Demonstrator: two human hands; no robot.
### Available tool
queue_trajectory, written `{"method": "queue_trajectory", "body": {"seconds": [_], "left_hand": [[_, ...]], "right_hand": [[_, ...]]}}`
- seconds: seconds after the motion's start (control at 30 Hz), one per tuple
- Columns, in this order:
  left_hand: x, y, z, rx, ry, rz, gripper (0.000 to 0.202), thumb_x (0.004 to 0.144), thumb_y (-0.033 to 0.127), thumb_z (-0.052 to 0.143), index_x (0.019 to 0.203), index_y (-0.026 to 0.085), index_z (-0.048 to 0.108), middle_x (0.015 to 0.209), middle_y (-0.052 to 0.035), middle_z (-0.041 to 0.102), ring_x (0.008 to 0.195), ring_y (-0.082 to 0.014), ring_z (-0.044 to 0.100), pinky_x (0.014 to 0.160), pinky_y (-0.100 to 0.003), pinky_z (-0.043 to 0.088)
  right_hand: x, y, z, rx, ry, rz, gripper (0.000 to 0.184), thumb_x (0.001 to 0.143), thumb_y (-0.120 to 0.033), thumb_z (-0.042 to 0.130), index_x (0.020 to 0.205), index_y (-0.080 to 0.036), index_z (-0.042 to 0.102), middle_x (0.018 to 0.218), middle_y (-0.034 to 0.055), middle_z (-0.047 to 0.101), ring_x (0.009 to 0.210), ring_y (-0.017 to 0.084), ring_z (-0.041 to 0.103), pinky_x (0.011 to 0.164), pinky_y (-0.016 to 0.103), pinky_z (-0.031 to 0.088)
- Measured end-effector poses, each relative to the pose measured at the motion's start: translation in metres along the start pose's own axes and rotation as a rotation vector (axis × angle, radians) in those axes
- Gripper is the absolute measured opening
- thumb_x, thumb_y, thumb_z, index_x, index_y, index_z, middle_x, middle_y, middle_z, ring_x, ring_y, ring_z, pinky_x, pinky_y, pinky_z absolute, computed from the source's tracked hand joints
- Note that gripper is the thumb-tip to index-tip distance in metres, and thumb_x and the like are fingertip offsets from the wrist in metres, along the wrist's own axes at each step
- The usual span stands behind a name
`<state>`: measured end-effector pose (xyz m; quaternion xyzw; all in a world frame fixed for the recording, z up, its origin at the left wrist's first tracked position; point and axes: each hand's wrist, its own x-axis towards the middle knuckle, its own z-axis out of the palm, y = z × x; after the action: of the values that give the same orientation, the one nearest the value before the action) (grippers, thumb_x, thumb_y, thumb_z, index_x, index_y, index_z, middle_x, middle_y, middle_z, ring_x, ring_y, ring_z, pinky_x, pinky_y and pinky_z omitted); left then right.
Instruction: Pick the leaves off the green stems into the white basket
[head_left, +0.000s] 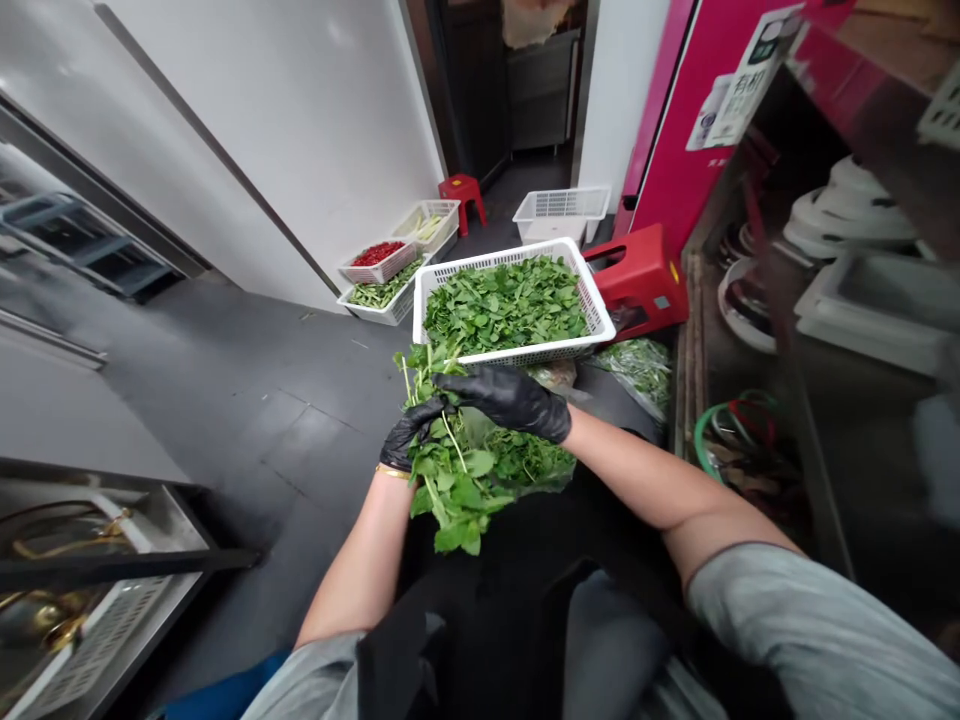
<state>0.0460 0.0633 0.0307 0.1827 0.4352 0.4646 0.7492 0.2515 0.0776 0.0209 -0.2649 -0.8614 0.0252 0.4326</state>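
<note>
My left hand point(407, 436), in a black glove, is closed around a bunch of leafy green stems point(457, 490). Leaves stick out above its fingers and hang down below them. My right hand point(506, 398), gloved in black too, reaches across the same bunch with its fingers pressed together at the stems; its fingertips are partly hidden among leaves. Just beyond the hands, a white perforated basket point(525, 353) holds a heap of loose green leaves point(510, 305). Under my right hand, more greens lie in a clear plastic bag point(536, 460).
Left of the basket stand smaller baskets with red peppers point(377, 254), green pods point(384, 289) and pale vegetables point(426, 226). A red stool point(641, 275) is at the right, beside a bag of greens point(641, 370). Shelving point(817, 440) lines the right side; a metal rack point(150, 570) stands left.
</note>
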Motion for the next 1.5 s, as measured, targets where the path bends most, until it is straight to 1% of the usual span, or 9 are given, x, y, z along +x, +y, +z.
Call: {"method": "queue_trajectory", "body": {"seconds": [0.17,0.37,0.57,0.73,0.9,1.07,1.2,1.3,1.5], "left_hand": [[-0.003,-0.003,-0.005,0.114,-0.011,-0.071,0.008,0.080,0.009,0.072,0.073,0.011,0.069,0.059,-0.0029,0.070,0.043,-0.0131,0.063,0.048,-0.023,0.056],[0.010,-0.003,-0.003,0.236,-0.006,-0.077,0.005,0.077,0.008,0.076,0.073,0.008,0.074,0.062,-0.0065,0.072,0.047,-0.0159,0.067,0.048,-0.024,0.057],[0.032,-0.003,0.011,0.010,0.159,0.160,0.014,0.078,0.004,0.072,0.086,0.014,0.078,0.074,-0.0024,0.078,0.064,-0.0164,0.074,0.062,-0.024,0.063],[0.035,-0.005,0.011,-0.109,0.159,0.174,0.013,0.085,0.006,0.066,0.085,0.015,0.076,0.074,-0.0034,0.077,0.061,-0.0157,0.073,0.063,-0.024,0.063],[0.029,-0.008,0.007,-0.172,0.148,0.209,0.011,0.090,0.011,0.063,0.090,0.016,0.073,0.070,-0.0032,0.076,0.063,-0.0187,0.075,0.066,-0.028,0.065],[0.020,-0.010,-0.005,-0.138,0.117,0.130,0.013,0.094,0.020,0.060,0.103,0.018,0.070,0.068,-0.0021,0.075,0.054,-0.0192,0.072,0.059,-0.033,0.065],[0.024,-0.007,-0.023,-0.121,0.093,0.170,0.009,0.092,0.020,0.064,0.095,0.017,0.072,0.059,0.0012,0.068,0.043,-0.0134,0.061,0.047,-0.025,0.055],[0.030,0.004,-0.044,-0.127,0.083,0.299,0.007,0.091,0.020,0.068,0.089,0.016,0.073,0.039,0.0100,0.039,0.029,-0.0056,0.038,0.035,-0.016,0.034],[0.035,0.026,-0.071,-0.108,0.171,0.405,0.011,0.092,0.024,0.070,0.085,0.017,0.074,0.037,0.0113,0.030,0.029,-0.0045,0.029,0.034,-0.019,0.023]], "right_hand": [[0.009,0.019,0.017,-0.107,-0.186,-0.022,0.032,0.098,-0.010,0.045,0.095,-0.014,0.077,0.081,0.0114,0.069,0.077,0.021,0.061,0.072,0.034,0.050],[0.018,0.041,0.006,0.596,0.100,0.593,0.026,0.097,-0.034,0.058,0.094,-0.012,0.073,0.074,0.0046,0.070,0.061,0.013,0.062,0.062,0.026,0.052],[0.045,0.126,-0.028,0.373,0.224,0.820,0.035,0.087,-0.021,0.071,0.121,-0.011,0.071,0.105,0.0119,0.078,0.091,0.021,0.072,0.087,0.036,0.056],[0.018,0.073,0.023,0.688,-0.233,0.753,0.042,0.076,-0.026,0.082,0.118,-0.021,0.080,0.099,0.0049,0.079,0.087,0.020,0.071,0.085,0.034,0.055],[-0.002,0.018,0.087,1.090,-0.019,0.846,0.047,0.071,-0.048,0.084,0.107,-0.017,0.082,0.100,0.0054,0.079,0.086,0.017,0.068,0.081,0.030,0.056],[0.000,0.009,0.096,1.341,-0.185,0.941,0.054,0.060,-0.052,0.091,0.098,-0.015,0.078,0.069,-0.0019,0.069,0.050,0.007,0.050,0.049,0.020,0.043],[0.005,-0.006,0.088,1.266,-0.107,0.991,0.049,0.061,-0.052,0.092,0.085,-0.013,0.075,0.059,-0.0029,0.062,0.050,0.007,0.051,0.047,0.019,0.041],[0.013,-0.002,0.069,1.114,-0.179,0.977,0.049,0.061,-0.053,0.091,0.083,-0.013,0.074,0.061,-0.0009,0.065,0.051,0.009,0.054,0.050,0.021,0.045],[0.054,0.092,-0.001,0.373,-0.032,0.909,0.051,0.088,-0.039,0.073,0.130,-0.009,0.068,0.110,0.0173,0.076,0.089,0.021,0.071,0.082,0.035,0.058]]}}
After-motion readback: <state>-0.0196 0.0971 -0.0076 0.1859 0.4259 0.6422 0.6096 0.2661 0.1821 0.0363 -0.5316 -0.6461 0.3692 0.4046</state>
